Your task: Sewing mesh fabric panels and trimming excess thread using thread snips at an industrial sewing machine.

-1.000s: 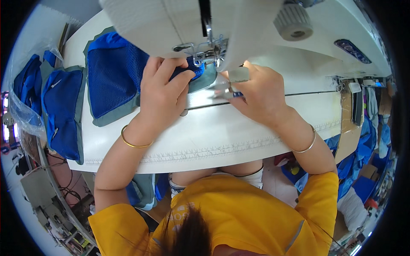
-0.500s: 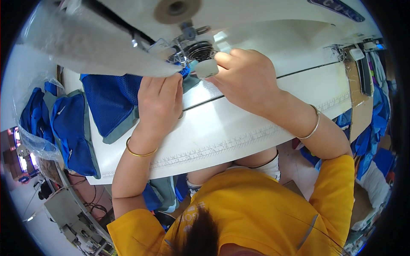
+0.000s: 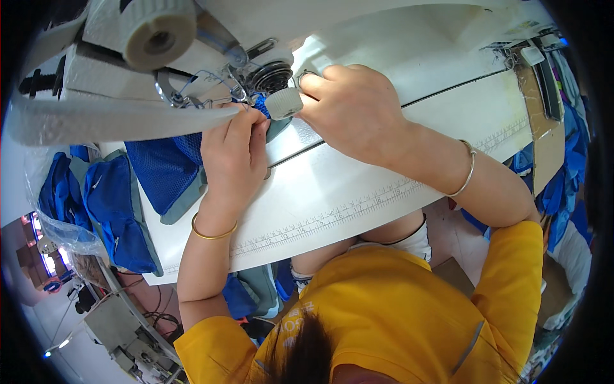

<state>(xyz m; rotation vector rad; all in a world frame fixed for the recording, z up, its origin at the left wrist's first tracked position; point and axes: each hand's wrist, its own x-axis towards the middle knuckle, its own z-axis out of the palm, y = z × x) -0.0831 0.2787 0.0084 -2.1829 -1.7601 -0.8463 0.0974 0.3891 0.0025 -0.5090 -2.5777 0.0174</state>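
Observation:
At the sewing machine [image 3: 262, 78], my left hand [image 3: 231, 150] is closed, thumb and fingers pinched at the edge of a blue mesh cloth piece with grey trim [image 3: 165, 171]. A bit of the blue mesh shows between its fingertips and the machine's white knob [image 3: 284, 104]. Right of that knob, my right hand [image 3: 355, 109] is bent with curled fingers, close against the machine. Its fingertips are hidden behind the knob, so what they hold does not show. Grey cloth shows just below the knob, between the two hands.
Folded blue and grey cloth pieces [image 3: 118, 214] lie at the left beside clear plastic wrapping [image 3: 48, 217]. A printed ruler strip [image 3: 332, 214] runs along the front of the white table [image 3: 307, 182]. At the right stands cardboard [image 3: 548, 157], with more blue cloth [image 3: 575, 150] hanging beyond.
The view has shifted, so more of the machine head shows at the upper left. Both hands stay at the machine, and the left fingertips keep their pinch on the cloth.

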